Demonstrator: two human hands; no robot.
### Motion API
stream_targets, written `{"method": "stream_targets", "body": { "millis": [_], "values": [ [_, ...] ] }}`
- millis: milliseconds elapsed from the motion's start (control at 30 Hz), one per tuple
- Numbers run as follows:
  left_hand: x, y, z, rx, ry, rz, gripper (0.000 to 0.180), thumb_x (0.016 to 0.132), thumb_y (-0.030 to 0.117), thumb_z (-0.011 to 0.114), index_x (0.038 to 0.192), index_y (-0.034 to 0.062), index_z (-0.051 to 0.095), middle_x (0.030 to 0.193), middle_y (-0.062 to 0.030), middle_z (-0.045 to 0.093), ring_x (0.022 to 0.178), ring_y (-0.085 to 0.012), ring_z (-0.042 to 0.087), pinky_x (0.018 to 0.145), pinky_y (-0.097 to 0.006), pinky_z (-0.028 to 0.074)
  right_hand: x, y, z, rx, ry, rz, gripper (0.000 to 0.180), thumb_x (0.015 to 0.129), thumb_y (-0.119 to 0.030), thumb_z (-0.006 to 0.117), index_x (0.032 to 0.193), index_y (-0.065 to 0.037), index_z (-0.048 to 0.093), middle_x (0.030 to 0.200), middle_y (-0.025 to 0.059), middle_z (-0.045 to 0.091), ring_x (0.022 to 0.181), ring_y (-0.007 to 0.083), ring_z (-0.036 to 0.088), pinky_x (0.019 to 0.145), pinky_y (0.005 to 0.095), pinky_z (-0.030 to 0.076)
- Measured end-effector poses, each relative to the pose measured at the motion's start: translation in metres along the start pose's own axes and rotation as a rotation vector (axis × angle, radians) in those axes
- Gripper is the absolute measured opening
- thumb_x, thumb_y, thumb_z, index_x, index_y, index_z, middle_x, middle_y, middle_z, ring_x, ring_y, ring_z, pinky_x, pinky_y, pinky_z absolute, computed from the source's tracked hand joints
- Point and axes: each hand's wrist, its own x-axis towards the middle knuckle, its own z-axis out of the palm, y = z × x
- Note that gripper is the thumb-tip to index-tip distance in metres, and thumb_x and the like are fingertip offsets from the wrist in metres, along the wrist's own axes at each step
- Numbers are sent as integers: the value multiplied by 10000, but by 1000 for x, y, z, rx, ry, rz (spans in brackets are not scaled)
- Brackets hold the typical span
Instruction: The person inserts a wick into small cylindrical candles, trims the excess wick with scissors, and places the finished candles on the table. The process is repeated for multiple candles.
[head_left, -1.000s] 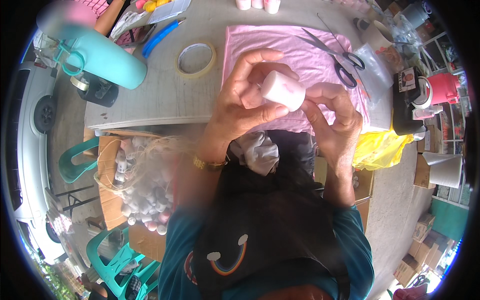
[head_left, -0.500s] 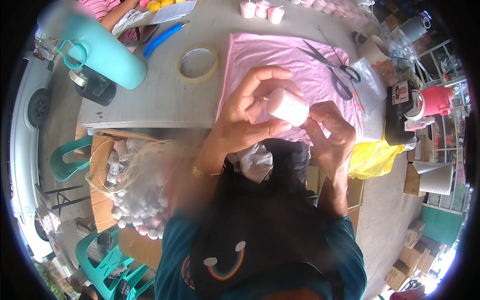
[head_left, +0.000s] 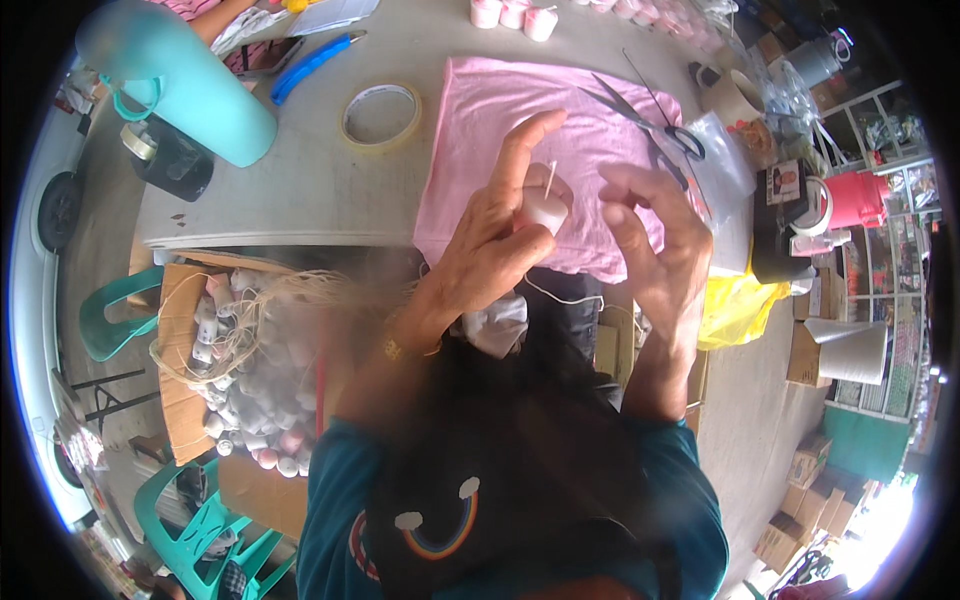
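Note:
My left hand grips a short pale pink candle between thumb and fingers, its index finger stretched up. The candle stands nearly upright with a white wick rising from its top. A loose white string hangs below it. To the right, apart from the candle, my right hand has bent, parted fingers and nothing visible in them. Under both hands lies a folded pink cloth. Black-handled scissors and a thin metal rod rest on the cloth's right side.
A roll of tape, a blue cutter knife, a turquoise bottle and a dark jar occupy the table's left. Pink candles stand at the back. A carton of white candles and strings is at lower left. Another person's arm shows far left.
My right hand has let go of the candle and opened to its right. My left hand has turned the candle from lying sideways to wick up.

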Motion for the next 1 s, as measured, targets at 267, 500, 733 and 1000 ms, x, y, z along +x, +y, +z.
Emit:
{"method": "stream_targets", "body": {
  "millis": [267, 500, 733, 1000],
  "values": [
    [-13, 3, -2, 39, 0, -147, 288, 904, 115, 513, 1175, 17, 524, 803, -41, 546, 612, -98, 500, 571, -246, 389, 0, 7, 10, 104, 196, 142, 77, 783, -50, 733, 844, -24, 694, 804, 72, 675, 753, 171, 639, 698, 275, 486],
    [-18, 5, -2, -607, 80, -84, 204, 963, 184, 548, 1026, 12, 638, 850, -56, 599, 757, -121, 554, 662, -259, 453, -17, 13, 18, -55, 38, -204, 101, 778, -25, 726, 816, -21, 633, 759, 65, 623, 701, 182, 598, 669, 284, 469],
    [-19, 16, 6, 487, 104, 210, 106, 818, -28, 646, 920, -27, 675, 891, -113, 655, 799, -170, 637, 741, -290, 501, -19, 1, 10, 23, 39, -147, 154, 797, -89, 733, 810, -2, 607, 793, 114, 603, 738, 246, 594, 682, 329, 471],
    [-21, 20, 12, 453, 202, 112, 65, 846, 4, 641, 892, -37, 659, 814, -46, 640, 768, -108, 576, 880, -337, 472, -25, 3, 7, 316, -79, -12, 141, 822, -22, 699, 924, -14, 603, 935, 114, 623, 853, 230, 634, 727, 321, 505]
  ]
}}
